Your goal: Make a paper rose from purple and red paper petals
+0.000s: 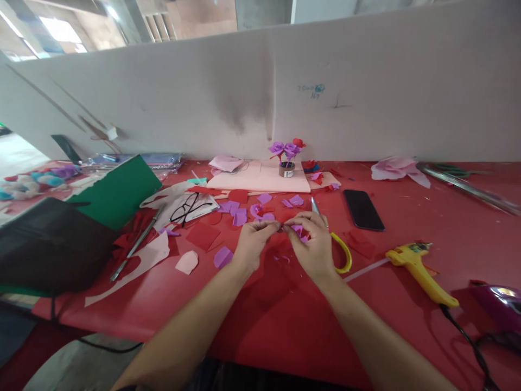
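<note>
Above the middle of the red table, my left hand (255, 239) and my right hand (311, 241) meet at the fingertips, both closed in a pinch. What sits between the fingers is too small to make out. Purple paper pieces (240, 217) lie just beyond and to the left of my left hand. Scissors with a yellow handle (343, 254) rest beside my right hand, partly hidden under it. A cut red paper square (203, 235) is left of my hands. Farther back, purple paper flowers (285, 150) and a red one stand in a small brown pot (287, 170).
A yellow glue gun (421, 274) with a black cord lies at right, near a black phone (363, 209). Eyeglasses (190, 208), a metal rod (136, 244) and a green sheet (122, 190) are at left. A white panel (183, 103) stands along the back.
</note>
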`<state>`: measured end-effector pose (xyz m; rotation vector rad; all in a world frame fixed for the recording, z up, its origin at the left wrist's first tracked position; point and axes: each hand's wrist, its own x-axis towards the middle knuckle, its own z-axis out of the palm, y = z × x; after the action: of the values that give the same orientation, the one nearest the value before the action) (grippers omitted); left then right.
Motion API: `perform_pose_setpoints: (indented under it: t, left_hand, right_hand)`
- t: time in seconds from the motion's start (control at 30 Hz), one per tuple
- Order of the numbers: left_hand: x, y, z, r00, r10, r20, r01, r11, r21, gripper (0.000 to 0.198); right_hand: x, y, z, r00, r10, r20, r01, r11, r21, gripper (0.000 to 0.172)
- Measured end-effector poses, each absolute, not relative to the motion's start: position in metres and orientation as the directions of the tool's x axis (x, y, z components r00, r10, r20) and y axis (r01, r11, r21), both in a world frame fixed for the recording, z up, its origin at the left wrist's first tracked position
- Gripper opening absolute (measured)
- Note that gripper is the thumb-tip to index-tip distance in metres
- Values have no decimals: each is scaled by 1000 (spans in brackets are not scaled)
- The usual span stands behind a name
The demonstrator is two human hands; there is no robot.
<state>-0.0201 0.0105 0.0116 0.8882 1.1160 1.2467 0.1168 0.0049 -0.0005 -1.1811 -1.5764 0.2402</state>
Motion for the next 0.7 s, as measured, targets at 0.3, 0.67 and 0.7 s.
perform_pose_setpoints:
  t: [0.3,0.67,0.7]
  left_hand:
    - [-17,7,21,-36,987,-157,-248,144,958,12]
    - [-20,8,16,-31,991,-128,-272,115,955,15]
    - [-20,9,16,-38,991,-127,-278,111,954,15]
  right_hand:
    - [118,11,-7,119,890,439,305,388,-870,6]
    - [112,13,-8,77,995,67,-258,85,-963,19]
    - [113,13,-8,74,996,50,-289,70,-955,20]
